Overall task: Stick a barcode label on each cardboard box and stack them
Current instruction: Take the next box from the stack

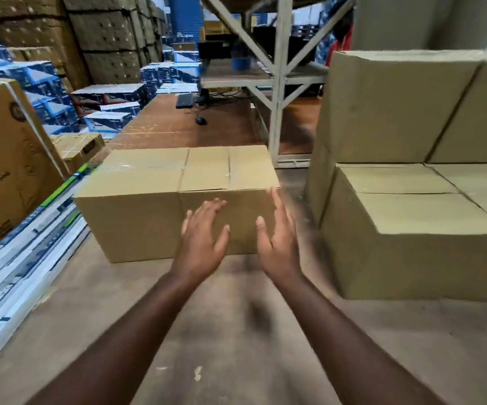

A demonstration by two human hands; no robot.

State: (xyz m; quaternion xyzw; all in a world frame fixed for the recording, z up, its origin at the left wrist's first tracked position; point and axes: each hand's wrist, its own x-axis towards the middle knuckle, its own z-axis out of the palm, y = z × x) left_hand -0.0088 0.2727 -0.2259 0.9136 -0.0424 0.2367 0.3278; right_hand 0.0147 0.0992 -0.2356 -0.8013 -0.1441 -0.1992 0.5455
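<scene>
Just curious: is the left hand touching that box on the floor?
Cannot tell. In the head view the left hand overlaps the cardboard box front, showing neither gap nor contact.

Bare floor [119, 317] between box stacks [411, 229]

A cardboard box [178, 197] sits on the floor [230, 331], its taped top flaps closed. Both hands reach toward its near side with fingers spread: the left hand [204, 235] in front of that side, the right hand [277, 241] at the box's right edge. A stack of boxes [411, 217] stands to the right, apart from the box.
</scene>
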